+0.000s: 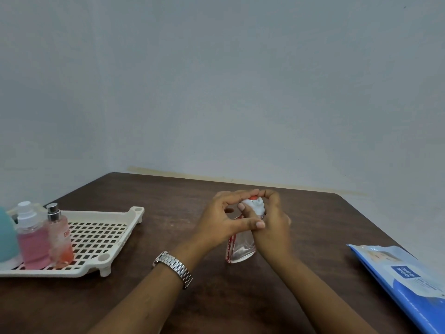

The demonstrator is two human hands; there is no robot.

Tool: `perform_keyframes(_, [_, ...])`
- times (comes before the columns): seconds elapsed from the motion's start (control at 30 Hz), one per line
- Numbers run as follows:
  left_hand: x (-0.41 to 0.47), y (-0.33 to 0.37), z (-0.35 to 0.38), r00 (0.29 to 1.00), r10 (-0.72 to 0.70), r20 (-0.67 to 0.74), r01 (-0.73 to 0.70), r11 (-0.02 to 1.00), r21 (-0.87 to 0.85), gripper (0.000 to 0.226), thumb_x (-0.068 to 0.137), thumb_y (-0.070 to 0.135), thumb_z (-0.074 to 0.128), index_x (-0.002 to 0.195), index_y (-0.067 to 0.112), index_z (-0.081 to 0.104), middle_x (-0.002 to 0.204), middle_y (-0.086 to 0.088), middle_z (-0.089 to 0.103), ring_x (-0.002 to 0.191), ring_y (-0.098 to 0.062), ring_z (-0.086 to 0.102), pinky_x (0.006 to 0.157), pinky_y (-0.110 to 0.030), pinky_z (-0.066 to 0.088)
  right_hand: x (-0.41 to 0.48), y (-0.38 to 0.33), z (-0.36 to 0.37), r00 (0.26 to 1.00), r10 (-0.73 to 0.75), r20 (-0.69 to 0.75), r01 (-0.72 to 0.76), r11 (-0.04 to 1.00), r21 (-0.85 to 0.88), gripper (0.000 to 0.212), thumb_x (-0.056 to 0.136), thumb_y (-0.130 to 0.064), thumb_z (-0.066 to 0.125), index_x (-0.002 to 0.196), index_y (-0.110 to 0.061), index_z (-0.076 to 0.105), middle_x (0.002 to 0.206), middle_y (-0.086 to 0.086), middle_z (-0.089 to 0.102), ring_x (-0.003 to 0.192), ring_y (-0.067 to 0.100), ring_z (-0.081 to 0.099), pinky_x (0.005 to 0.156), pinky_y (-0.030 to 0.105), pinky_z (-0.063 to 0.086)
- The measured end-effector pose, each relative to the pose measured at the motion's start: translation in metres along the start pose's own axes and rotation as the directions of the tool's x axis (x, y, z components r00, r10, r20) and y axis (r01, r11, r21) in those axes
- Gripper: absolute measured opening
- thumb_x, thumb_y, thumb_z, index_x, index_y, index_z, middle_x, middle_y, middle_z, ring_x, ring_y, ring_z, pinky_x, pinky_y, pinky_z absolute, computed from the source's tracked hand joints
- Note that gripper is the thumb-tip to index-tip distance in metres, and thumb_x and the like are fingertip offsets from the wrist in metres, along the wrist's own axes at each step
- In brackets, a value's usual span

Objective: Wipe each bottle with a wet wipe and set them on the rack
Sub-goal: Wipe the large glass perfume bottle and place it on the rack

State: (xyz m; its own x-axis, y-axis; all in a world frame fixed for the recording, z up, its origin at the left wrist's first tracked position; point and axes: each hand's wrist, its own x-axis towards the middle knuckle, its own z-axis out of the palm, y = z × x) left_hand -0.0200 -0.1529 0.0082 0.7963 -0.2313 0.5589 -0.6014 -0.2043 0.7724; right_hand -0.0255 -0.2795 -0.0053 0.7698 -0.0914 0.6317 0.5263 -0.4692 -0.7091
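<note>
Left hand point(224, 220): grip closed round the upper part of the clear bottle point(240, 249), fingers curled, index finger laid across onto the right hand point(273, 225). Right hand: grip closed as well, fingers curled over the bottle top, holding a white wipe point(255, 205) against the neck just under the red cap point(252, 197). The 2 hands touch at the cap.

Clear bottle: mid brown surface point(168, 309), base down and apparently resting on it, cap up. Long axis near vertical, top leaning slightly right. Red print runs down its left edge, too small to read.

Rack point(134, 214): cream, perforated, at left on the surface, well apart from the hands. 2 bottles stand upright at its near left corner, just beside each other: pink bottle point(32, 242) with white spray top, small bottle point(61, 239) with silver sprayer and red lettering, only "E" legible. Teal object point(6, 235) next to them, cut off by the frame edge.

Blue pack of wipes point(409, 285) lies flat at far right, label reads "mee mee". Metal watch point(173, 268) on the left wrist.
</note>
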Motion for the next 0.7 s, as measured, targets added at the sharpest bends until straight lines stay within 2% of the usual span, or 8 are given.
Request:
perform_keyframes(0.1, [-0.001,0.002,-0.001,0.999,-0.009,-0.032,0.01,1.0,0.018,0.061,0.049,0.059,0.076,0.108,0.059,0.059,0.115,0.015,0.06,0.114,0.009,0.047,0.09,-0.014,0.042,0.002,0.004,-0.004,0.999,-0.038,-0.021,0.037,0.999,-0.031,0.017,0.079,-0.066,0.043,0.089,-0.052,0.043,0.077,-0.016,0.062,0.095,0.026,0.06,0.085,0.049,0.048])
perform_keyframes(0.2, [-0.001,0.001,-0.001,0.999,-0.022,-0.048,0.021,1.0,-0.01,0.056,0.049,0.059,0.077,0.103,0.06,0.062,0.118,0.011,0.062,0.114,0.006,0.05,0.091,-0.019,0.044,0.005,0.003,-0.013,0.995,-0.062,-0.08,0.067,0.996,0.056,0.021,0.085,-0.055,0.055,0.088,-0.035,0.051,0.07,-0.008,0.059,0.072,0.01,0.059,0.059,0.031,0.046])
perform_keyframes(0.27, [-0.001,0.001,-0.001,0.999,-0.023,-0.049,0.022,0.999,-0.037,0.054,0.05,0.057,0.078,0.102,0.057,0.064,0.117,0.01,0.065,0.114,0.003,0.053,0.09,-0.022,0.044,0.005,0.002,-0.016,0.997,-0.051,-0.056,0.058,0.989,0.137,0.029,0.083,-0.046,0.054,0.091,-0.018,0.054,0.069,-0.006,0.058,0.061,0.002,0.055,0.052,0.021,0.042])
perform_keyframes(0.4, [-0.001,0.004,-0.001,0.999,0.016,-0.048,-0.019,0.998,-0.059,0.05,0.052,0.056,0.077,0.1,0.057,0.065,0.116,0.023,0.064,0.118,0.002,0.049,0.09,-0.024,0.043,0.0,-0.001,-0.011,0.984,-0.038,0.174,-0.007,0.968,0.251,0.04,0.088,-0.052,0.05,0.114,-0.022,0.047,0.092,-0.005,0.064,0.085,0.004,0.063,0.072,0.026,0.052])
perform_keyframes(0.5, [0.0,0.002,-0.001,0.995,0.079,-0.055,-0.082,0.995,-0.061,0.05,0.053,0.071,0.073,0.1,0.055,0.067,0.129,0.026,0.056,0.129,-0.007,0.04,0.099,-0.027,0.039,0.003,-0.001,-0.014,0.963,-0.053,0.264,-0.009,0.973,0.231,0.056,0.083,-0.057,0.056,0.126,-0.028,0.037,0.098,-0.005,0.065,0.093,0.009,0.065,0.082,0.032,0.054])
perform_keyframes(0.57, [-0.001,0.005,0.001,0.994,0.089,-0.068,-0.093,0.994,-0.064,0.051,0.054,0.079,0.065,0.098,0.054,0.068,0.134,0.028,0.051,0.132,-0.006,0.035,0.099,-0.019,0.035,0.005,-0.004,-0.019,0.939,-0.061,0.338,-0.023,0.971,0.24,0.06,0.083,-0.046,0.063,0.132,-0.031,0.032,0.107,-0.002,0.065,0.096,0.01,0.066,0.083,0.032,0.055])
perform_keyframes(0.63, [-0.003,0.009,0.003,0.994,0.076,-0.073,-0.085,0.988,-0.126,0.049,0.058,0.082,0.06,0.095,0.051,0.07,0.135,0.03,0.048,0.134,-0.004,0.032,0.097,-0.015,0.037,0.005,-0.01,-0.024,0.92,-0.056,0.387,-0.062,0.956,0.286,0.061,0.084,-0.032,0.065,0.135,-0.029,0.031,0.115,-0.001,0.061,0.097,0.009,0.066,0.078,0.025,0.055])
perform_keyframes(0.7, [-0.004,0.01,0.006,0.995,0.073,-0.074,-0.083,0.987,-0.137,0.049,0.064,0.084,0.051,0.095,0.051,0.071,0.135,0.031,0.047,0.135,-0.004,0.031,0.101,-0.022,0.037,0.005,-0.015,-0.025,0.915,-0.048,0.4,-0.083,0.949,0.304,0.054,0.085,-0.023,0.065,0.13,-0.03,0.036,0.113,-0.003,0.06,0.094,0.006,0.066,0.076,0.022,0.055])
